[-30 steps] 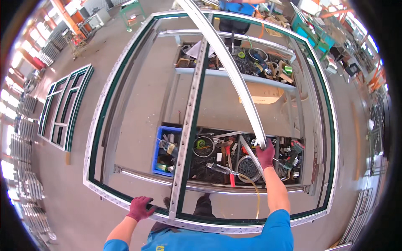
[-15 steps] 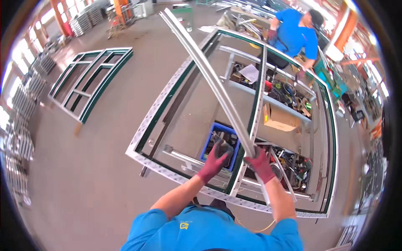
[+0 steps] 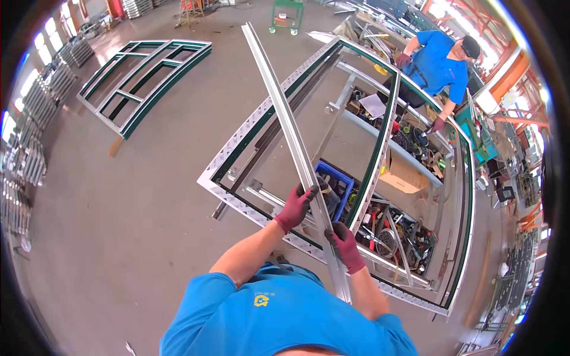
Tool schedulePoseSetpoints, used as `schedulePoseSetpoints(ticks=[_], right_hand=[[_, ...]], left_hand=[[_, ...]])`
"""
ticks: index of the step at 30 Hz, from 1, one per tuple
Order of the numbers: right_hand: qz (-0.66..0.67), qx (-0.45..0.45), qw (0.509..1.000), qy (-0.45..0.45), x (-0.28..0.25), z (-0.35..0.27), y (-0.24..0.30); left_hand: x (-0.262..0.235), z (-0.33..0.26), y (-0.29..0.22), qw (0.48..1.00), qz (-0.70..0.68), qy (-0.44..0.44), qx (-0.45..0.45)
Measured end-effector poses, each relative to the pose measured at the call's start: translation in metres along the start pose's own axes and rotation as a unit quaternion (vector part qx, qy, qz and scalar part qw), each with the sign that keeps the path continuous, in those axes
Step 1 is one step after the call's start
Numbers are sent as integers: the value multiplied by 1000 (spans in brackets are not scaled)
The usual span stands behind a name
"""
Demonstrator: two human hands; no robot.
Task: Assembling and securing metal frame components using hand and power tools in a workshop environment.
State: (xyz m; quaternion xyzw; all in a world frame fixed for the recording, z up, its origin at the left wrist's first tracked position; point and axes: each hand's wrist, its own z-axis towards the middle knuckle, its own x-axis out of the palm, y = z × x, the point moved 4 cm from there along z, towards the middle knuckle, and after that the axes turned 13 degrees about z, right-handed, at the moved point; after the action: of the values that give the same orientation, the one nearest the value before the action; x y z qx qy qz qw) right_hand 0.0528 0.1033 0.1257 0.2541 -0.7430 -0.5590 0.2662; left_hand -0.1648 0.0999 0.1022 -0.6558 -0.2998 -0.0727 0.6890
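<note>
A long silver metal profile (image 3: 278,101) slants across the view, its far end up and to the left over the frame's edge. My left hand (image 3: 295,207), in a dark red glove with dark fingers, is closed round it. Closer to my body, my right hand (image 3: 345,244) in a matching glove also grips the profile. Below it lies a large rectangular frame (image 3: 380,172) with green and white bars and a middle crossbar. Through its opening a blue bin (image 3: 341,204) of dark parts shows, partly hidden by the profile.
A co-worker (image 3: 440,65) in a blue shirt leans over the frame's far right side. Tools and parts fill trays (image 3: 395,234) beneath it, near a cardboard box (image 3: 405,173). Another frame (image 3: 145,83) stands at the left; a green cart (image 3: 287,16) is farther back.
My left hand, previously off the profile above the blue bin, now holds it. The profile and my right hand have shifted left and nearer my body.
</note>
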Motion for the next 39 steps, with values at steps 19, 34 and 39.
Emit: schedulePoseSetpoints(ticks=[19,34,39], right_hand=[[-13,-13,981,-194,-9,40,-25],[-90,6,917,-390,140,301,-87],[-159,-9,858,-488,217,396,-112]], left_hand=[[-70,29,-114,970,72,-213,94],[-466,-116,-503,900,143,-293,291],[-578,-187,-610,805,243,-437,319]])
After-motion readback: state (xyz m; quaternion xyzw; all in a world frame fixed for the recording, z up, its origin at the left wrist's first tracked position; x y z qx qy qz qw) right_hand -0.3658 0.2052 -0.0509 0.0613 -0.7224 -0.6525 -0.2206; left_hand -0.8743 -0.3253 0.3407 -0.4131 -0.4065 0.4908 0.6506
